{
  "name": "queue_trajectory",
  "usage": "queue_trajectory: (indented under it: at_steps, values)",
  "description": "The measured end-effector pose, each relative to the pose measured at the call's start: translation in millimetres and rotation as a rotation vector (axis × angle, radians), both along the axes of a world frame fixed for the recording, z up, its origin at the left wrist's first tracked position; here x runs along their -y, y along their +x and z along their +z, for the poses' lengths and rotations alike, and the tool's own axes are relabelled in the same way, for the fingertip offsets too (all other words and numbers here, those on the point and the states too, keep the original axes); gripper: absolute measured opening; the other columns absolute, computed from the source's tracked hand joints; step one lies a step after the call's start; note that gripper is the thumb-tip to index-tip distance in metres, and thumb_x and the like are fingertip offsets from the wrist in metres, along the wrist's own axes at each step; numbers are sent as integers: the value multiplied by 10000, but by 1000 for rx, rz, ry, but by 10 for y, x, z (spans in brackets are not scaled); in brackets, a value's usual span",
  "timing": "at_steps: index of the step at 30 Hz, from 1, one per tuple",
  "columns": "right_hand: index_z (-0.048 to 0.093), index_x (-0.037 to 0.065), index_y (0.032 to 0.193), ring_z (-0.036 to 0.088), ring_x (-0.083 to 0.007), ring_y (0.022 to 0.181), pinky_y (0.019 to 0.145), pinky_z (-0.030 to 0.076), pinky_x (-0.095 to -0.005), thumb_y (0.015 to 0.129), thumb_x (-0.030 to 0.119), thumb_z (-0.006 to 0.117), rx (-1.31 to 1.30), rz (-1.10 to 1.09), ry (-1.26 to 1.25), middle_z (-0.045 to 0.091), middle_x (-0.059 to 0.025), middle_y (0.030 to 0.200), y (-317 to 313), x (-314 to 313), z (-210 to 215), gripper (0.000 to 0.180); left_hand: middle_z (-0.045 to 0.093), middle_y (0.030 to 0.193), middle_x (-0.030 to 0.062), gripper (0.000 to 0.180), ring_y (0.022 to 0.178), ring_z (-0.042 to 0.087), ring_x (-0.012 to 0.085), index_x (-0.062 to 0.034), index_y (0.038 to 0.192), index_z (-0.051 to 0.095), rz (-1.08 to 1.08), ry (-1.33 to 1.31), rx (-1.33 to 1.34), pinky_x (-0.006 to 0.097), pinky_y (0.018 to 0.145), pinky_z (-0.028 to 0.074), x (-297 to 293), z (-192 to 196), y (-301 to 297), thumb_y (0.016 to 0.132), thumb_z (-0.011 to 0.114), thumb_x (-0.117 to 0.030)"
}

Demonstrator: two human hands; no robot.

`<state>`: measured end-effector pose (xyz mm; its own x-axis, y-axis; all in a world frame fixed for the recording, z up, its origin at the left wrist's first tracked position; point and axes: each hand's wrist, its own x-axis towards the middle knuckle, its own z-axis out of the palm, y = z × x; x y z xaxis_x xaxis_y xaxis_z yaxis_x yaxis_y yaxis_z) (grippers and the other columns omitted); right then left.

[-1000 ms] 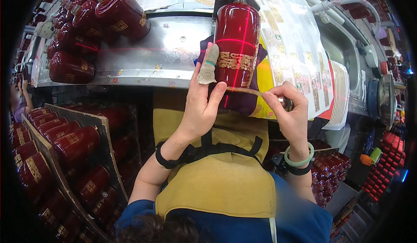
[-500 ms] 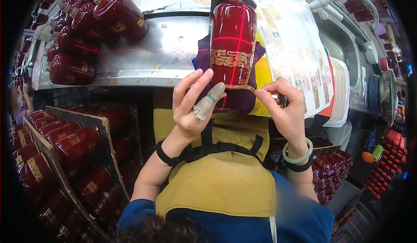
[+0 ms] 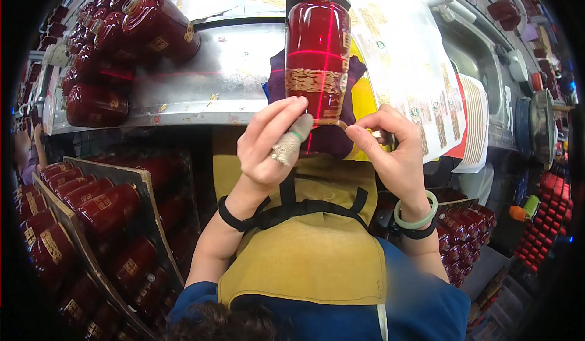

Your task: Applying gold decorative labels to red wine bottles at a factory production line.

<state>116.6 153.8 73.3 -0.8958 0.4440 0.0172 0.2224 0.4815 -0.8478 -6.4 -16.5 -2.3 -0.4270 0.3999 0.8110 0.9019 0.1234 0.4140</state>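
A dark red glass bottle (image 3: 317,39) with a gold patterned band lies with its neck away from me on a purple cloth (image 3: 329,140). Red laser lines cross its surface. My left hand (image 3: 271,137) is closed at the bottle's lower left edge, its fingertips on the glass. A grey cover with a green band sits on one digit, pressed near the base. Between the thumb and forefinger of my right hand (image 3: 393,143), a thin gold strip (image 3: 332,122) is pinched by its end; it runs along the bottle's base towards my left hand.
More red bottles (image 3: 155,27) are piled at the left of the metal worktop (image 3: 225,67). Sheets of gold stickers (image 3: 396,55) lie to the right, beside a sink (image 3: 472,49). Wooden racks (image 3: 149,201) of bottles stand below left, and further bottles (image 3: 463,231) are below right.
My left fingers have come in against the bottle's lower edge, closing the gap to the thumb side. The right hand still pinches the strip. The whole view has shifted slightly.
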Motion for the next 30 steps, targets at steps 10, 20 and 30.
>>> queue_trajectory:
  at_steps: [10, 20, 30]
  values:
    - [736, 5, 847, 501, -132, 654, 613, 393, -284, 866, 147, 813, 19, -21, -39, 562, -42, 702, 7, -74, -77, 163, 748, 1146, 179, 273, 1020, 737, 337, 105, 1012, 724, 40, 42, 127, 370, 810, 645, 17, -140, 52, 750, 795, 124]
    - [741, -1, 864, 506, -122, 667, 625, 405, -279, 875, 166, 813, 44, -20, -26, 591, -40, 726, -12, -107, -125, 182, 747, 1165, 170, 208, 1037, 730, 326, 98, 952, 735, 44, 5, 72, 365, 818, 656, 42, -114, 55, 750, 781, 111]
    - [743, -1, 860, 514, -123, 668, 620, 410, -278, 873, 164, 816, 38, -21, -10, 601, -43, 727, -31, -107, -170, 180, 717, 1261, 168, 281, 1203, 635, 339, 35, 1060, 770, 78, -126, -62, 392, 954, 590, 92, -170, 97, 783, 796, 72]
